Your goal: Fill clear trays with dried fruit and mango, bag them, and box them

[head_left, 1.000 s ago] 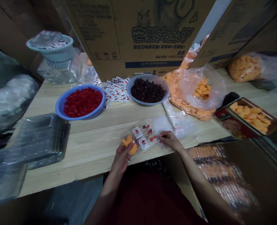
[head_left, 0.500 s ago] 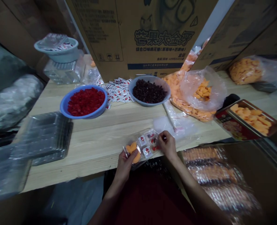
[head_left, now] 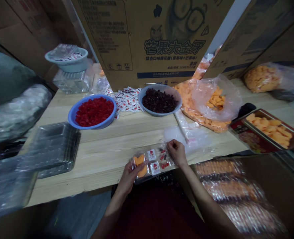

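Beside a stack of clear trays (head_left: pixel 54 144) and a blue bowl of red candies (head_left: pixel 94 111), our left hand (head_left: pixel 130 174) clamps thumb and fingers on the orange-filled end of a clear packed tray (head_left: pixel 150 164) at the front edge of a wooden table (head_left: pixel 99 149). Small printed packets (head_left: pixel 155 167) sit in its middle compartments, red and dark pieces (head_left: pixel 164 157) toward its right end. There our right hand (head_left: pixel 177 152) brings thumb and fingertips together; whether they pinch its wrapping, we cannot tell.
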Available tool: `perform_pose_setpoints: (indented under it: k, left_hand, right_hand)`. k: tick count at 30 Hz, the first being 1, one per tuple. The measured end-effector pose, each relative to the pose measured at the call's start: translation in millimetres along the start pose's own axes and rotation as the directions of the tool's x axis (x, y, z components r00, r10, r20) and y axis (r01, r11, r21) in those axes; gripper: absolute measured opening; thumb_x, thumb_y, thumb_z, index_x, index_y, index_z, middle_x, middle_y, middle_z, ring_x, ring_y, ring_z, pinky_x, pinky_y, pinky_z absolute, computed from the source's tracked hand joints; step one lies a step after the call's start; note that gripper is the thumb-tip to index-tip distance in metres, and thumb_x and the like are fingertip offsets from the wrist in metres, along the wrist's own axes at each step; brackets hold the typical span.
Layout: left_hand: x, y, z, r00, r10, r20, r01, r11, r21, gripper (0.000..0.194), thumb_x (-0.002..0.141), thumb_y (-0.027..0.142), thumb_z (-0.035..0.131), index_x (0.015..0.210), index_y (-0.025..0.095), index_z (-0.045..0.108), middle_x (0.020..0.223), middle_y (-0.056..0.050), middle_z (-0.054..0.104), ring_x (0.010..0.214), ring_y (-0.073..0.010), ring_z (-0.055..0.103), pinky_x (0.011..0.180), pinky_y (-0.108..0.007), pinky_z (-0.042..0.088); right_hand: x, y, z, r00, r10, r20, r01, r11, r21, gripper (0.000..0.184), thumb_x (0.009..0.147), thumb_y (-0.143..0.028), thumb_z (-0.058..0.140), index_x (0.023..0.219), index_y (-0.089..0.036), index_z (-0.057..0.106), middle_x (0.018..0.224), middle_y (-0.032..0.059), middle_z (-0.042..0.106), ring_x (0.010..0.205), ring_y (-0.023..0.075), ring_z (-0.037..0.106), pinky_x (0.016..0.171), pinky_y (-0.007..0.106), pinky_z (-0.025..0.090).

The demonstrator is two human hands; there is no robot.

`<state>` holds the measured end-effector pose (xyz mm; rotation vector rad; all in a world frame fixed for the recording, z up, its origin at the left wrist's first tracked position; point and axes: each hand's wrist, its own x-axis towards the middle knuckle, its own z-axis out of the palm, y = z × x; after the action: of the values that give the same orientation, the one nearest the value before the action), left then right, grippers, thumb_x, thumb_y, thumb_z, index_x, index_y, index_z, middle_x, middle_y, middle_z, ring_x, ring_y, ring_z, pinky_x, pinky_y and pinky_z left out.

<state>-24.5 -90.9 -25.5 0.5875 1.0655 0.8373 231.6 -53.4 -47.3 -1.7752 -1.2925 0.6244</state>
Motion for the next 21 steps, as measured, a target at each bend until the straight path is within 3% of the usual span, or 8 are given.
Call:
perform_pose_setpoints:
  k: [4,7,11,16,21]
  left_hand:
    - [4.7,0.3,6.4,0.998,-0.046,0.038,0.048,0.998,-0.037,0.053,0.069,0.036,0.085,0.114,0.013,0.069,0.105,-0.012,0.076,0.085,-0.0232,0.073,0.082,-0.034,0.056]
    - [6.0,2.6,11.1,0.998,-0.058,0.001,0.058,0.994,-0.092,0.055,0.067,0.036,0.087,0.112,0.011,0.069,0.106,-0.014,0.076,0.085,-0.0239,0.074,0.082,-0.033,0.057]
    - [6.8,4.5,14.7,0.998,-0.026,-0.052,0.018,0.988,-0.151,0.053,0.066,0.035,0.087,0.111,0.012,0.07,0.109,-0.014,0.075,0.089,-0.0244,0.074,0.084,-0.033,0.056]
    - [11.3,-2.7,27.3,0.999,0.016,-0.035,-0.022,0.984,-0.177,0.051,0.067,0.035,0.087,0.108,0.011,0.071,0.112,-0.014,0.075,0.095,-0.0254,0.073,0.09,-0.035,0.055]
    - [10.0,-10.4,41.1,0.997,0.054,-0.064,-0.065,0.981,-0.182,0.054,0.066,0.037,0.087,0.11,0.013,0.07,0.108,-0.013,0.075,0.093,-0.0255,0.073,0.088,-0.036,0.055]
  right_hand:
    - [0.4,-3.5,2.5,1.0,-0.011,0.029,0.01,0.999,0.031,0.028,0.086,-0.038,0.054,0.066,-0.019,0.054,0.057,-0.0034,0.049,0.055,0.012,0.043,0.052,0.023,0.034]
    - [-1.4,-5.9,0.9,0.999,-0.037,0.036,0.036,0.999,0.015,0.023,0.086,-0.034,0.054,0.068,-0.019,0.056,0.059,-0.0028,0.051,0.056,0.0126,0.043,0.054,0.024,0.034]
    - [-7.9,-4.2,-6.3,0.996,-0.072,0.054,0.073,0.997,-0.023,0.017,0.085,-0.029,0.053,0.078,-0.018,0.064,0.067,0.0004,0.057,0.06,0.0145,0.048,0.059,0.026,0.036]
    - [-21.0,-2.3,-17.8,0.994,-0.085,0.074,0.091,0.993,-0.073,0.017,0.087,-0.025,0.05,0.085,-0.018,0.065,0.07,0.0017,0.058,0.063,0.0161,0.05,0.062,0.027,0.038]
    - [-34.1,-16.8,-23.3,0.982,-0.177,0.06,0.184,0.971,-0.154,0.019,0.093,-0.025,0.046,0.089,-0.019,0.063,0.082,0.0046,0.062,0.074,0.0183,0.056,0.069,0.028,0.041]
